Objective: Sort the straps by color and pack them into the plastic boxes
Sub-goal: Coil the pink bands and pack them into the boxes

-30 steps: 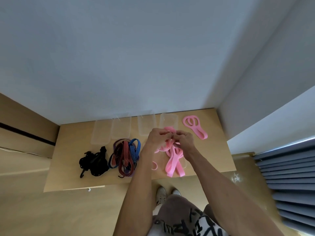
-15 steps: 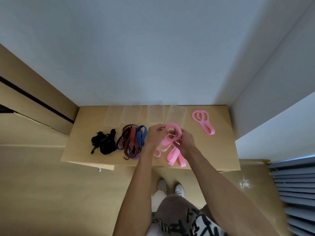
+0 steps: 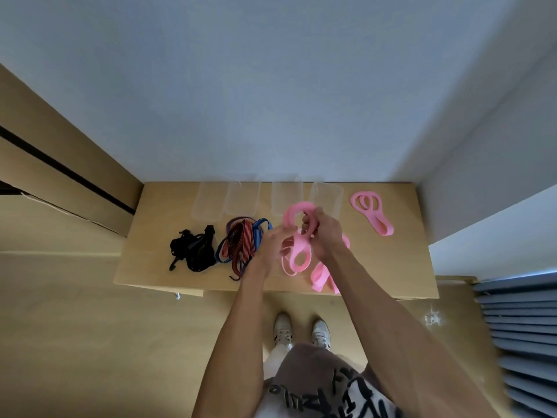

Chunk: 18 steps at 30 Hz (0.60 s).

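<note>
Both hands hold a looped pink strap [image 3: 297, 235] above the table's middle. My left hand [image 3: 271, 247] grips its lower loops and my right hand [image 3: 324, 233] grips its upper loop. More pink strap [image 3: 324, 277] lies under my right wrist near the front edge. A second coiled pink strap [image 3: 372, 217] lies alone at the right. A red, blue and purple strap bundle [image 3: 244, 244] sits left of my hands, with a black strap pile [image 3: 193, 251] further left. Several clear plastic boxes [image 3: 244, 199] line the table's back edge.
The wooden table [image 3: 150, 267] stands against a pale wall. A wooden cabinet side [image 3: 60, 176] rises to the left, and grey slats [image 3: 521, 327] are at the lower right. My feet [image 3: 301, 330] stand on the floor at the table's front.
The pink strap's top loop has been lifted and spread wider between my hands. The camera view has shifted, so the table sits a little lower and more centred.
</note>
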Motion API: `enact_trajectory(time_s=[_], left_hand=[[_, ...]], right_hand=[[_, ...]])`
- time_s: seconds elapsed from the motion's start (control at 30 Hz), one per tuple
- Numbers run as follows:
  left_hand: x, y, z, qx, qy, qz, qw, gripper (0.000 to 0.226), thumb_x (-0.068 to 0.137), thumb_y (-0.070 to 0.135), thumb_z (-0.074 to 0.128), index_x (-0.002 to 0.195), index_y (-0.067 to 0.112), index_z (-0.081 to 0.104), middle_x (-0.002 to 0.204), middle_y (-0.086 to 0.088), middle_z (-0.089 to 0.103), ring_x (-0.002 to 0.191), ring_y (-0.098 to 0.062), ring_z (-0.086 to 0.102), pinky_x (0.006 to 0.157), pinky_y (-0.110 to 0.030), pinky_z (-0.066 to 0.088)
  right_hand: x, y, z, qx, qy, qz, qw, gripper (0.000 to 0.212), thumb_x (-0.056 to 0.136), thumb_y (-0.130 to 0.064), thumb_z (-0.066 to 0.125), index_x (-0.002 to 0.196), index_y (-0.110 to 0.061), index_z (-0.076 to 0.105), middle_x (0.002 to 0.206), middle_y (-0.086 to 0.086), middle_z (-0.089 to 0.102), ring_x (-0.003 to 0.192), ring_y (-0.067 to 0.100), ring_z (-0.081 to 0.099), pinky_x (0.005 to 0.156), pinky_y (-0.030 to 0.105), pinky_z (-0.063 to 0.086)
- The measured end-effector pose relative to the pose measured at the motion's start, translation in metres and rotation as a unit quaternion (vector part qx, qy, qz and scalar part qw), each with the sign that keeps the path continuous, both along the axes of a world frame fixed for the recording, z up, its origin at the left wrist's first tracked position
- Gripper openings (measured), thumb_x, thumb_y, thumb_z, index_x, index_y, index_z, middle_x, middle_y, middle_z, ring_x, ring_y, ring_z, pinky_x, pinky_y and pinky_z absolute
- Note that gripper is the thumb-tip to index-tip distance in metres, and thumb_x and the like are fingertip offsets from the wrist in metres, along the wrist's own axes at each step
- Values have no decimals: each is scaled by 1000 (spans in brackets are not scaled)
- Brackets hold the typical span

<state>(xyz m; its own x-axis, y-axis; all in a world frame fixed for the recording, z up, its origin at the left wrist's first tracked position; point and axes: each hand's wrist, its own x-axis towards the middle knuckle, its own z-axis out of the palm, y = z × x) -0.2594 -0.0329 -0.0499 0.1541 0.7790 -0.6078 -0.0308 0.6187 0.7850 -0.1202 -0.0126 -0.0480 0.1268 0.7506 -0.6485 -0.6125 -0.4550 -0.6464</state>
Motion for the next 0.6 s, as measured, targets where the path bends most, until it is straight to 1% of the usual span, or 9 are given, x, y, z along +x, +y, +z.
enact_trajectory(time_s=[0.1, 0.2, 0.27, 0.3, 0.37, 0.4, 0.43, 0.5, 0.6], left_hand=[[-7, 5, -7, 14, 27, 2, 1000, 21, 89, 14, 65, 108, 10, 74, 102, -14, 76, 99, -37, 71, 90, -45, 55], [-5, 15, -9, 52, 140, 29, 988, 18, 83, 0, 65, 87, 15, 74, 88, -11, 74, 80, -30, 70, 75, -38, 58], [-6, 17, -9, 80, 234, 23, 969, 23, 81, -3, 59, 75, 17, 70, 67, -7, 64, 61, -27, 56, 55, -23, 43], [-7, 18, -10, 94, 280, 19, 955, 20, 80, -4, 57, 72, 9, 69, 60, -8, 58, 57, -30, 46, 47, -18, 30], [-10, 16, -12, 122, 327, 18, 937, 11, 80, -6, 56, 76, -9, 66, 64, -13, 56, 72, -34, 46, 46, -30, 26], [-12, 16, -11, 122, 320, 15, 939, 12, 81, -3, 58, 75, -8, 68, 62, -14, 55, 65, -35, 46, 47, -30, 26], [-14, 16, -10, 105, 298, 15, 949, 16, 84, 4, 62, 71, 0, 70, 57, -11, 57, 55, -27, 47, 46, -26, 27], [-17, 19, -7, 48, 230, 30, 972, 16, 87, 20, 71, 75, 9, 73, 64, -1, 63, 61, -17, 55, 53, -21, 36], [-22, 24, -6, -63, 152, 46, 985, 20, 88, 17, 76, 89, -1, 68, 82, -10, 67, 76, -23, 62, 67, -26, 49]], right_hand=[[-9, 5, -3, -7, -48, 34, 998, 30, 104, -24, 52, 91, -3, 70, 76, 9, 70, 66, 20, 64, 68, 37, 55], [-15, 3, -8, 8, -95, 80, 992, 16, 97, -9, 57, 95, -8, 73, 77, 6, 69, 73, 22, 62, 70, 39, 51], [-19, 0, -11, 18, -95, 95, 991, 25, 91, 6, 54, 99, -7, 74, 78, 7, 68, 73, 21, 61, 68, 37, 51], [-22, -2, -12, 23, -93, 97, 991, 32, 87, 12, 52, 101, -6, 74, 79, 8, 67, 73, 20, 61, 69, 38, 53], [-26, -5, -13, 37, -95, 95, 990, 38, 83, 17, 52, 108, -3, 72, 86, 14, 66, 78, 24, 63, 77, 43, 57], [-27, -7, -13, 40, -97, 90, 990, 39, 83, 17, 55, 113, -2, 70, 90, 16, 67, 81, 26, 65, 82, 46, 58], [-27, -8, -13, 40, -100, 84, 991, 40, 83, 16, 60, 118, -2, 68, 93, 18, 67, 83, 28, 67, 85, 47, 59], [-26, -7, -12, 31, -115, 75, 990, 43, 82, 11, 68, 122, -5, 65, 96, 16, 71, 84, 26, 70, 83, 45, 61], [-25, -4, -9, 16, -158, 69, 985, 46, 80, 12, 68, 123, -4, 65, 92, 12, 72, 82, 25, 70, 81, 44, 62]])
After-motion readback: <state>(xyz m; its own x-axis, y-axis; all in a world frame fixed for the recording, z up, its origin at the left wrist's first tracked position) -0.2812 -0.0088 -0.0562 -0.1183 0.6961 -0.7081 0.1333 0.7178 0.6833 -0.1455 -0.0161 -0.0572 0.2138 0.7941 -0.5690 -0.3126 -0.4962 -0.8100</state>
